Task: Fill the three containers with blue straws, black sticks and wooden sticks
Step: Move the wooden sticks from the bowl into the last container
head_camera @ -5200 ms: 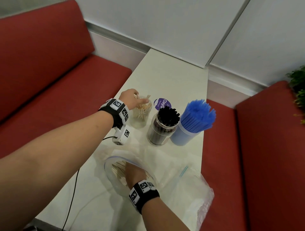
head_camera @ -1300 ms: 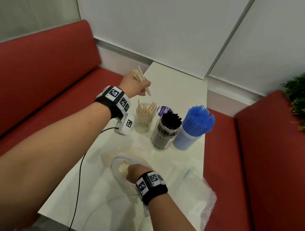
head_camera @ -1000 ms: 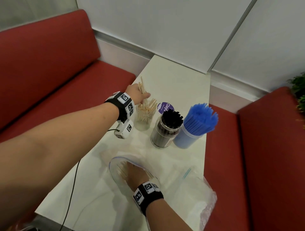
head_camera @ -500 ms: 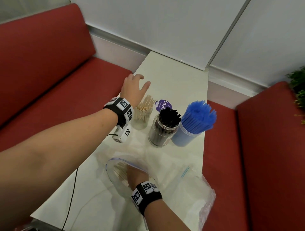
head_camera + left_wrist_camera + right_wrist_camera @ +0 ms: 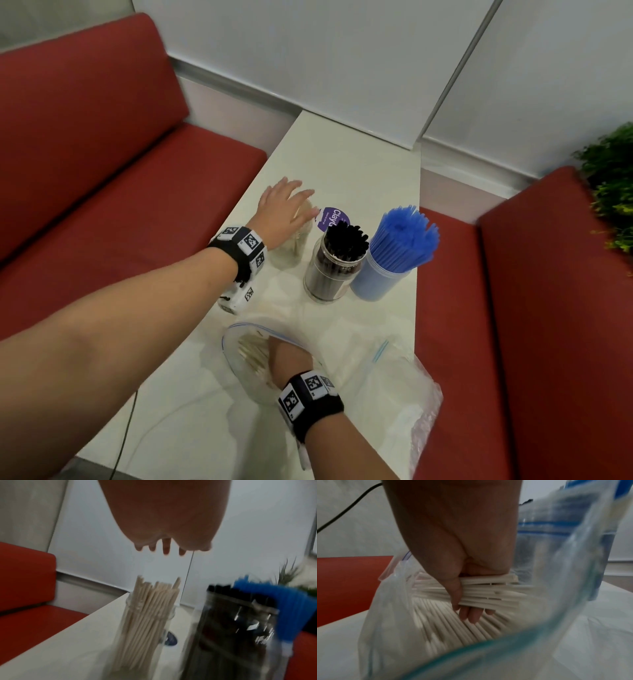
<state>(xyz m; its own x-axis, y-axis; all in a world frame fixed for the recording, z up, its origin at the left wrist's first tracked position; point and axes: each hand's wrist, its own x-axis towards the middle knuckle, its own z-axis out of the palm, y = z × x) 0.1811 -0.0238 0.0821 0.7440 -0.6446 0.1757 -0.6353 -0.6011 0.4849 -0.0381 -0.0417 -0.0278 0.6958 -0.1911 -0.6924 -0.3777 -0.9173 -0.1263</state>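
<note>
A narrow white table (image 5: pixel 346 171) runs away from the viewer between two red upholstered benches (image 5: pixel 102 164), ending at a pale panelled wall, with a green plant (image 5: pixel 613 192) at the far right edge. The left hand (image 5: pixel 281 209) reaches forward over the table with the palm down and the fingers (image 5: pixel 166 547) spread and straight, holding nothing; it hovers just above the clear jar of wooden sticks (image 5: pixel 149 622), and in the left wrist view there is a clear gap between fingertips and stick ends. The right hand (image 5: pixel 289 359) is pushed down inside the open mouth of a clear zip bag (image 5: pixel 239 342) lying on the near part of the table, its fingers and thumb curled round a bundle of pale sticks (image 5: pixel 488 592) held crosswise above the loose sticks that remain in the bag. Both wrists carry black bands with square black-and-white markers. The wooden sticks in the jar stand upright and lean slightly, their ends rising above the rim. Just to the right of that jar stands a clear jar packed with black sticks (image 5: pixel 344 240), and touching it on the right a tub of blue straws (image 5: pixel 404 240) that fan outward at the top. A purple round label (image 5: pixel 334 217) lies on the table behind the jars. A second, crumpled clear bag (image 5: pixel 400 387) with one blue straw (image 5: pixel 380 350) lies at the near right.
</note>
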